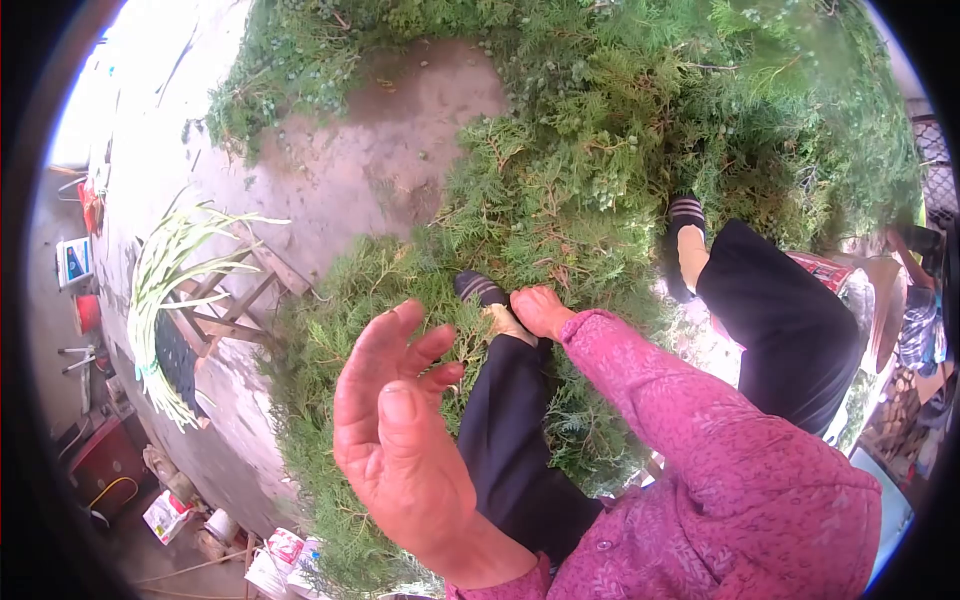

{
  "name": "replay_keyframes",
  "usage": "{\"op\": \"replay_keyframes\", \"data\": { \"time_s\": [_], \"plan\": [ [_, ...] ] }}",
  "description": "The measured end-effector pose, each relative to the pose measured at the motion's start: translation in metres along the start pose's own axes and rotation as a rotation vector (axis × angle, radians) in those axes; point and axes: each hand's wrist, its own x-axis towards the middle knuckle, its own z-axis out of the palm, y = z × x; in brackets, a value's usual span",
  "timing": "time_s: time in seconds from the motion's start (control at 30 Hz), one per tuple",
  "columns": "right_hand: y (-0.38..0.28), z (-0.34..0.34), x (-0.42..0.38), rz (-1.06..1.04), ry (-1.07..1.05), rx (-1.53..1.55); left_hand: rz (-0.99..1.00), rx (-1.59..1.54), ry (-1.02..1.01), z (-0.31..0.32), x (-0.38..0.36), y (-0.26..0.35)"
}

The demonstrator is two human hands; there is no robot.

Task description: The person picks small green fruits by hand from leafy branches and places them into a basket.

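My left hand is raised close to the camera, its fingers loosely curved and apart, with nothing between them. My right hand, at the end of a pink patterned sleeve, is down by one of my feet, beside a dark striped shoe and the trouser cuff. Its fingers are curled closed, and whatever they hold, if anything, is hidden. Cut green conifer branches with small pale cones lie under and around both feet.
More branches are spread over the concrete floor. Long green pods or stems hang over a wooden stool on the left. White buckets stand at lower left. A red-patterned container is beside my other leg.
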Motion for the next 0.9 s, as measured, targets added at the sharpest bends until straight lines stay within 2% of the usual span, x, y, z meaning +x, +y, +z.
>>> {"op": "replay_keyframes", "data": {
  "time_s": [0.1,0.17,0.2,0.27,0.3,0.33,0.4,0.47,0.53,0.57,0.63,0.67,0.73,0.77,0.83,0.9],
  "plan": [
    [0.004,-0.006,-0.006,0.063,-0.014,0.083,-0.006,-0.007,0.007,-0.002,0.002,0.002],
    [0.013,-0.012,-0.018,0.142,0.072,0.403,-0.006,-0.016,0.005,0.001,0.003,0.004],
    [0.010,-0.029,-0.027,0.143,0.074,0.395,-0.011,-0.017,0.002,0.003,0.003,0.005],
    [0.004,-0.061,-0.049,0.239,-0.052,1.055,-0.019,-0.006,0.003,0.008,0.005,0.008],
    [0.006,-0.067,-0.055,0.317,-0.132,1.275,-0.027,0.013,0.003,0.010,0.006,0.009],
    [0.009,-0.076,-0.060,0.315,-0.124,1.270,-0.021,0.006,-0.001,0.011,0.007,0.010],
    [0.016,-0.096,-0.071,0.447,-0.097,1.590,-0.023,-0.012,-0.034,0.012,0.009,0.010],
    [0.032,-0.114,-0.073,0.411,-0.020,1.551,-0.019,-0.003,-0.046,0.014,0.009,0.010],
    [0.045,-0.135,-0.071,0.397,0.217,1.365,-0.017,0.007,-0.055,0.014,0.010,0.010],
    [0.061,-0.134,-0.066,0.396,0.217,1.360,-0.021,-0.004,-0.066,0.013,0.010,0.010],
    [0.090,-0.124,-0.052,0.399,0.454,0.535,-0.022,-0.020,-0.073,0.012,0.011,0.010],
    [0.087,-0.131,-0.051,0.396,0.452,0.531,-0.023,-0.018,-0.069,0.011,0.011,0.011],
    [0.078,-0.143,-0.051,0.586,0.175,0.198,-0.026,-0.016,-0.061,0.010,0.012,0.011],
    [0.072,-0.143,-0.049,0.584,0.174,0.196,-0.033,-0.011,-0.057,0.010,0.013,0.012],
    [0.056,-0.139,-0.046,0.649,-0.096,0.269,-0.038,-0.007,-0.054,0.012,0.014,0.013],
    [0.032,-0.131,-0.045,0.659,-0.080,0.258,-0.044,-0.032,-0.065,0.013,0.015,0.013]
  ]
}}
